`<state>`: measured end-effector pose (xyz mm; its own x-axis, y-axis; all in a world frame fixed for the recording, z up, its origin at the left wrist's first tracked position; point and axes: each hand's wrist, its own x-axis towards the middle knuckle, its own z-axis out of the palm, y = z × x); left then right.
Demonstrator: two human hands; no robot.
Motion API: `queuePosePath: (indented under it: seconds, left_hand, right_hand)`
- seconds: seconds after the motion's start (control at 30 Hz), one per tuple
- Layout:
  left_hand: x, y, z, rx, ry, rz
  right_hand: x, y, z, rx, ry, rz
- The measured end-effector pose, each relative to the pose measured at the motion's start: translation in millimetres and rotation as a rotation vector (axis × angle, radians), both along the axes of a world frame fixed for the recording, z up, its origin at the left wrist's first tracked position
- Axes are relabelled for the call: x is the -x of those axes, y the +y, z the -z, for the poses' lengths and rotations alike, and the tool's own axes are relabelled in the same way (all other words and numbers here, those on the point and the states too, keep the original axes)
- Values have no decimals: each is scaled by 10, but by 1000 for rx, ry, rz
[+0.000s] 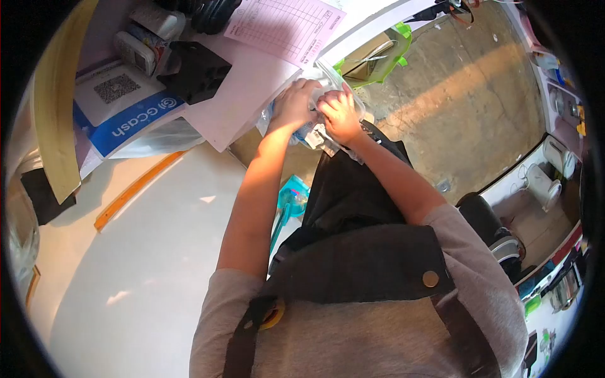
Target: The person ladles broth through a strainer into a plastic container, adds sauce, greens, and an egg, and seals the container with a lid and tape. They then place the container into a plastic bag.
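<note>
At the desk's near edge, my left hand point(294, 104) reaches down over a clear plastic container point(358, 101) with see-through walls. Close beside it, my right hand point(340, 115) has its fingers bent inward, its fingertips near those of my left. Both hands are closed, and I cannot tell what is between the fingers. Below them show small white packets or papers point(313, 137) and crinkled clear plastic. A pink printed form point(283, 30) lies on the desk just beyond my hands.
A blue and white GCash QR sign point(129, 110) and a black holder point(195, 71) stand on the desk at left. Right of my hands is a bright green bag point(378, 60) with brown cardboard. A turquoise dustpan point(292, 198) lies below, by my dark apron point(359, 264).
</note>
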<state>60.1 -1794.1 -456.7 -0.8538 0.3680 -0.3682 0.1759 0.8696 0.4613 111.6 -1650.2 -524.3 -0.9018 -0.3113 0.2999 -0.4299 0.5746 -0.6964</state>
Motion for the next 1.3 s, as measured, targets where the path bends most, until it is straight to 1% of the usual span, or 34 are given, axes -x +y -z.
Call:
queuePosePath:
  seconds: [0.03, 0.07, 0.17, 0.2, 0.23, 0.3, 0.33, 0.37, 0.43, 0.5, 0.57, 0.63, 0.67, 0.77, 0.8, 0.93, 0.97, 1.03, 1.07, 1.1, 1.13, 1.17, 1.23, 1.27, 1.3]
  left_hand:
    - [36, -4, -24, 24, -36, -24]
    - [95, -90, 78, -96, -72, -43]
    - [120, -189, 257, -171, -34, -111]
    - [142, -199, 299, -121, -70, -96]
    - [142, -196, 282, -79, -52, -93]
    - [86, -105, 135, 4, -13, -82]
    - [-19, -19, -27, 6, 62, -121]
    - [-155, 41, -84, -11, 190, -208]
    - [-484, 107, -66, -45, 444, -375]
    - [-982, 73, 144, -100, 424, -361]
    - [-1250, 184, 61, -361, 191, -193]
    - [-1253, 319, -9, -278, 160, 58]
    - [-1240, 361, -53, -237, 144, 182]
    - [-1083, 379, 37, 29, 249, 284]
    - [-1049, 357, 123, 40, 178, 206]
    - [-813, 196, 318, 124, 350, 204]
    - [-746, 134, 294, 144, 417, 168]
    - [-617, 2, 258, 174, 409, 47]
    - [-573, -72, 299, 226, 370, 47]
    - [-520, -139, 341, 277, 332, 49]
    - [-453, -151, 306, 328, 293, 50]
    - [-400, -149, 275, 361, 165, 47]
    - [-290, -142, 213, 425, -93, 39]
    - [-254, -149, 235, 458, -133, 52]
    - [-244, -165, 263, 402, -105, 17]
  right_hand:
    - [-16, 5, -2, -12, -2, -15]
    - [-37, 7, -60, -25, 4, -25]
    - [-79, 33, -82, 17, -16, -42]
    - [-76, 46, -88, 28, -38, -42]
    - [-75, 23, -50, 53, -51, -21]
    - [-74, -16, 44, 103, -74, 25]
    - [-60, -10, 42, 98, -75, 25]
    - [-45, -12, 48, 111, -74, 42]
    - [-29, -31, 69, 140, -74, 85]
    - [1, -30, 63, 165, -106, 99]
    - [41, -25, 77, 184, -137, 86]
    - [130, -18, 83, 201, -164, 45]
    - [177, 32, 0, 162, -237, 33]
    - [362, 183, 70, 244, -270, 73]
    - [409, 221, 81, 228, -318, 90]
    - [563, 234, -109, 280, -304, -5]
    - [584, 228, -135, 263, -295, -32]
    - [608, 192, -180, 234, -278, -82]
    - [586, 154, -175, 242, -258, -103]
    - [570, 140, -173, 231, -220, -174]
    - [540, 101, -224, 190, -135, -171]
    - [496, 59, -276, 148, -52, -169]
    - [487, 39, -400, 133, -40, -196]
    - [479, 35, -448, 124, -36, -208]
    - [445, 23, -449, 151, -9, -203]
